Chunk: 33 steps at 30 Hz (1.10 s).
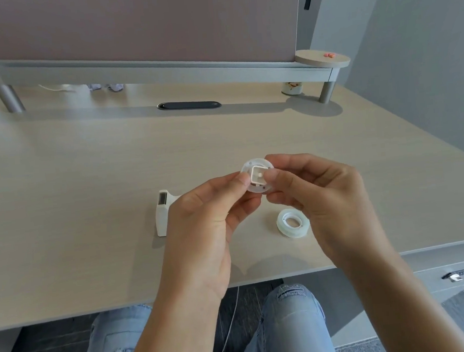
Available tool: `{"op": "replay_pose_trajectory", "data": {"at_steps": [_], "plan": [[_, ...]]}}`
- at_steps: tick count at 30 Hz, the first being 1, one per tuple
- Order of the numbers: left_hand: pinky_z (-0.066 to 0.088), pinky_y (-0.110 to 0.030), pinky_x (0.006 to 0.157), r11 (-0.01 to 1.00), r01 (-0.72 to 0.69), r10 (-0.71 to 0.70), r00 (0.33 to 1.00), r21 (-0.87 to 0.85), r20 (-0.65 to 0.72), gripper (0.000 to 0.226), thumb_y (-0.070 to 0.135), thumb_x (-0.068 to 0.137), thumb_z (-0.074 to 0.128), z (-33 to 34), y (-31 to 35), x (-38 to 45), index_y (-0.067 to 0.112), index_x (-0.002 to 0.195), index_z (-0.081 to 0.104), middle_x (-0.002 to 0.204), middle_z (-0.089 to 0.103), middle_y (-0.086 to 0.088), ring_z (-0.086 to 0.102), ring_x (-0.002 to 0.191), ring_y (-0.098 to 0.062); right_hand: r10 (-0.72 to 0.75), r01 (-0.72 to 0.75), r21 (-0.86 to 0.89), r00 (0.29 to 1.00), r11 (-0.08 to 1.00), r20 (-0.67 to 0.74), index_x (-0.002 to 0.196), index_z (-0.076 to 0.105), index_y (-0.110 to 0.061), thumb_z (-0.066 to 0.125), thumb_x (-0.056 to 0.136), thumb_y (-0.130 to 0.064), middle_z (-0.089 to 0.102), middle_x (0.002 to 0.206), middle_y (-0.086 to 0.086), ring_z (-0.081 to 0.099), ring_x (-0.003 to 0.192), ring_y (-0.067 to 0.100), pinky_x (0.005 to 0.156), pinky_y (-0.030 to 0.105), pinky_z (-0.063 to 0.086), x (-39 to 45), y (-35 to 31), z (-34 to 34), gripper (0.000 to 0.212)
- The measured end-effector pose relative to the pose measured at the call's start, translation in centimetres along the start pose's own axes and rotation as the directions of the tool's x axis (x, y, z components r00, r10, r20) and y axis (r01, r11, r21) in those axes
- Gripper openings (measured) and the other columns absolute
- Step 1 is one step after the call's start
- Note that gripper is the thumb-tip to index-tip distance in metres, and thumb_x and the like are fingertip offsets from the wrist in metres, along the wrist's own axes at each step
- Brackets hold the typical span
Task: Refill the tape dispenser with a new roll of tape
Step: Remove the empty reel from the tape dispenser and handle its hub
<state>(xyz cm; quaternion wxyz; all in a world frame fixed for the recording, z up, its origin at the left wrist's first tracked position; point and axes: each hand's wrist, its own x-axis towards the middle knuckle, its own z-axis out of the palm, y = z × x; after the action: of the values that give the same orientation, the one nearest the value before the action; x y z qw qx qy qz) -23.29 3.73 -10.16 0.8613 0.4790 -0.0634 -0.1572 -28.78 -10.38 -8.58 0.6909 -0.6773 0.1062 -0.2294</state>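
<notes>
**Tape dispenser parts, laid out on desk**

Item 1. Spool hub (pixel 256 177): round, translucent white plastic disc with small holes near its rim and a raised square frame at the centre, a short peg inside it. Held above the desk (pixel 86 188), between both hands, flat face toward the camera. The left hand (pixel 201 220) pinches its left edge between thumb and forefinger; the right hand (pixel 325 195) grips the right side, thumb tip pressed against the square frame, remaining fingers curled behind.

Item 2. Tape roll (pixel 293 222): clear, glossy ring on a white plastic core with a hollow centre. Lies flat on the desk, near the front edge, just beside and partly under the right hand; not touched.

Item 3. Dispenser body (pixel 163 215): matte white plastic, blocky, with a dark rectangular opening at its far end. Rests on the desk left of the left hand, which hides its right portion.

Item 4. Desk: pale wood-grain laminate, smooth, with a curved right edge. A dark oval cable grommet (pixel 188 105) sits toward the back edge, before a grey raised shelf (pixel 160 70) on cylindrical legs carrying a mauve fabric divider panel (pixel 139 24).
</notes>
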Motion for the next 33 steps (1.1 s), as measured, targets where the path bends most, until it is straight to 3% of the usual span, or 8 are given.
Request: {"op": "replay_pose_trajectory", "data": {"at_steps": [3, 10, 15, 22, 28, 30, 32, 33], "plan": [[0.061, -0.026, 0.074, 1.000, -0.001, 0.001, 1.000, 0.026, 0.004, 0.019, 0.007, 0.088, 0.071, 0.1, 0.0, -0.1, 0.011, 0.074, 0.083, 0.081, 0.081, -0.009, 0.073, 0.076, -0.019, 0.100, -0.109, 0.092, 0.990, 0.990, 0.103, 0.094, 0.085, -0.012, 0.083, 0.068, -0.029, 0.085, 0.093, 0.012, 0.079, 0.080, 0.017, 0.072, 0.022, 0.060, 0.2, 0.0, -0.3, 0.031], [0.056, -0.026, 0.065, 0.989, -0.036, 0.035, 0.999, 0.141, 0.006, 0.009, 0.015, 0.082, 0.079, -0.2, -0.1, 0.1, 0.009, 0.076, 0.082, 0.069, 0.073, -0.005, 0.065, 0.064, -0.017, 0.072, -0.080, 0.071, 0.991, 0.994, 0.112, 0.083, 0.086, -0.016, 0.084, 0.064, -0.030, 0.082, 0.083, 0.008, 0.074, 0.074, 0.015, 0.071, 0.021, 0.058, 0.4, 0.1, -0.9, 0.023], [0.052, -0.022, 0.060, 0.997, 0.020, -0.024, 0.998, 0.071, 0.052, 0.019, 0.022, 0.066, 0.080, -0.3, -0.1, 0.3, 0.006, 0.077, 0.081, 0.071, 0.071, -0.005, 0.061, 0.062, -0.013, 0.135, -0.160, 0.141, 0.976, 0.977, 0.171, 0.083, 0.085, -0.014, 0.082, 0.066, -0.026, 0.082, 0.083, 0.005, 0.073, 0.073, 0.012, 0.071, 0.020, 0.058, 0.7, 0.4, -1.2, 0.021], [0.054, -0.020, 0.058, 0.996, 0.084, -0.084, 0.993, 0.006, 0.079, 0.016, 0.016, 0.069, 0.078, -0.3, -0.4, 0.3, 0.003, 0.078, 0.080, 0.071, 0.072, -0.006, 0.061, 0.060, -0.011, 0.216, -0.275, 0.285, 0.951, 0.918, 0.223, 0.087, 0.082, -0.005, 0.075, 0.071, -0.016, 0.082, 0.081, 0.006, 0.074, 0.071, 0.010, 0.068, 0.018, 0.060, 0.9, 1.0, -1.1, 0.020], [0.054, -0.020, 0.058, 0.996, 0.090, -0.090, 0.994, 0.011, 0.067, 0.013, 0.015, 0.069, 0.078, -0.2, -0.6, 0.4, 0.005, 0.076, 0.082, 0.069, 0.073, -0.006, 0.061, 0.060, -0.012, 0.234, -0.302, 0.327, 0.944, 0.895, 0.232, 0.086, 0.083, -0.009, 0.074, 0.074, -0.015, 0.080, 0.078, 0.004, 0.073, 0.069, 0.009, 0.070, 0.018, 0.061, 0.9, 1.6, -1.2, 0.016], [0.054, -0.021, 0.059, 0.996, 0.086, -0.087, 0.995, 0.019, 0.040, 0.011, 0.014, 0.072, 0.078, -0.1, -0.6, 0.4, 0.004, 0.077, 0.081, 0.070, 0.071, -0.006, 0.060, 0.060, -0.012, 0.162, -0.208, 0.273, 0.970, 0.939, 0.181, 0.089, 0.084, -0.014, 0.077, 0.076, -0.017, 0.081, 0.081, 0.002, 0.073, 0.071, 0.011, 0.071, 0.019, 0.061, 0.8, 1.8, -1.0, 0.015], [0.054, -0.022, 0.061, 0.996, 0.072, -0.072, 0.997, 0.044, -0.014, 0.008, 0.011, 0.078, 0.079, -0.1, -0.6, 0.5, 0.003, 0.079, 0.080, 0.072, 0.069, -0.009, 0.060, 0.062, -0.014, -0.082, 0.082, -0.022, 0.996, 0.996, 0.038, 0.097, 0.084, -0.017, 0.083, 0.081, -0.015, 0.082, 0.088, 0.003, 0.076, 0.077, 0.016, 0.075, 0.022, 0.061, 0.5, 2.0, -1.2, 0.016], [0.054, -0.023, 0.062, 0.996, 0.060, -0.057, 0.998, 0.063, -0.035, 0.007, 0.011, 0.079, 0.079, -0.1, -0.7, 0.5, 0.003, 0.079, 0.079, 0.073, 0.069, -0.010, 0.060, 0.063, -0.015, -0.248, 0.247, -0.196, 0.969, 0.949, 0.023, 0.101, 0.083, -0.017, 0.084, 0.083, -0.012, 0.081, 0.091, 0.005, 0.077, 0.079, 0.018, 0.076, 0.021, 0.061, 0.5, 2.0, -1.3, 0.019]]}}
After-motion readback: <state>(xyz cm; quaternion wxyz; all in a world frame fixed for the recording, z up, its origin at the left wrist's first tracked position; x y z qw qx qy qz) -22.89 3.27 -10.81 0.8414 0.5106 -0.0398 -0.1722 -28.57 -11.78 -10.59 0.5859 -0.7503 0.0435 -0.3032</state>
